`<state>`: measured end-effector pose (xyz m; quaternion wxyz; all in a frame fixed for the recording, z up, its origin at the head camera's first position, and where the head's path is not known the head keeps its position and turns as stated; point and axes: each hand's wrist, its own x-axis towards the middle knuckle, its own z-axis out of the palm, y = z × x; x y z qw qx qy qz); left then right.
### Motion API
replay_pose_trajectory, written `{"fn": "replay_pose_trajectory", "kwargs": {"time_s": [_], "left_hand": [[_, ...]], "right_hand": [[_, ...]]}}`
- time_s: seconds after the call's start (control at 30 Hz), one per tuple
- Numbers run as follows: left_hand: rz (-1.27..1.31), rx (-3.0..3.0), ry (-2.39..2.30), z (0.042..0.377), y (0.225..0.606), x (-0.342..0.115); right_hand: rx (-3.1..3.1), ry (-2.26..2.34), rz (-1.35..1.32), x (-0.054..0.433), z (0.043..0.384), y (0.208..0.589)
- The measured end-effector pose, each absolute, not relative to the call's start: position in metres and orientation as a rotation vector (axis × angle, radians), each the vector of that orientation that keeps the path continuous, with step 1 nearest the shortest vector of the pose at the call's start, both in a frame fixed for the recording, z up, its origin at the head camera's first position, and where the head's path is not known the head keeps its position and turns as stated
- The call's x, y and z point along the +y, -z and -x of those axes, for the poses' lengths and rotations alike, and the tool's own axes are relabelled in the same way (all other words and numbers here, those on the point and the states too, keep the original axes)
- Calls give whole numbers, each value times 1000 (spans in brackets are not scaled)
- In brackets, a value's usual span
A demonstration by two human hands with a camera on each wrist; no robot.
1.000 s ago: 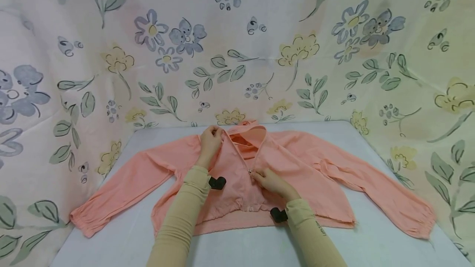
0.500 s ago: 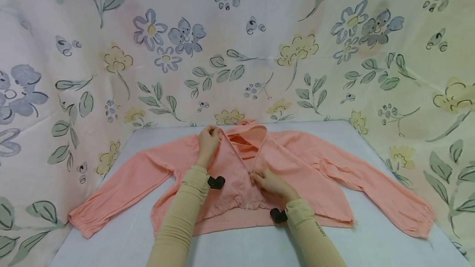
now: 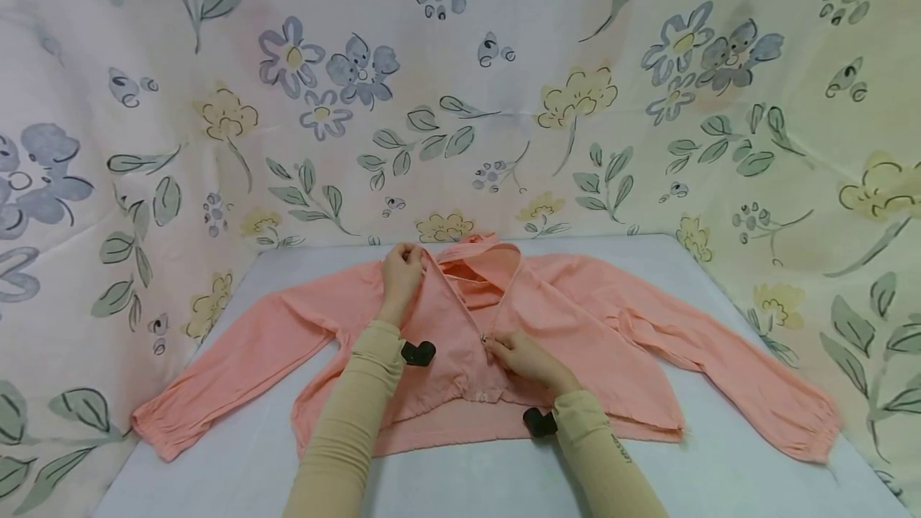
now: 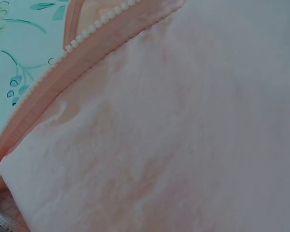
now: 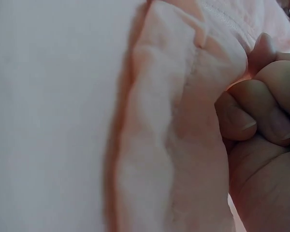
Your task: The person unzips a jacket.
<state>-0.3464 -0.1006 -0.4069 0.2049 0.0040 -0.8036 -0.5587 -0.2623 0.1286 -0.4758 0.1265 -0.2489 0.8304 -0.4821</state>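
On the pink jacket (image 3: 460, 366), the left hand (image 3: 400, 278) gripped the upper front edge (image 3: 453, 288), while the right hand (image 3: 530, 358) pinched the zipper slider (image 3: 484, 339) mid-front.

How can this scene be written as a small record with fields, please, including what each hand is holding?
Garment: pink jacket, lying on a white table
Jacket sleeves: spread out to both sides
Left hand: grips the front edge on its side, near the neck
Right hand: pinches at the zipper slider
Front: parted in a V above the slider; pale zipper teeth show in the left wrist view
Person's arms: beige sleeves, a black device at each wrist
Background: floral fabric
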Motion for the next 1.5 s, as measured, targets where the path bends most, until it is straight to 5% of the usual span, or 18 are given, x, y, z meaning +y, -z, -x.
{"fn": "replay_pose_trajectory", "kwargs": {"time_s": [1.5], "left_hand": [[-74, -2230, 1523, 348, 397, -102]], "right_hand": [[2363, 1296, 732, 131, 257, 477]]}}
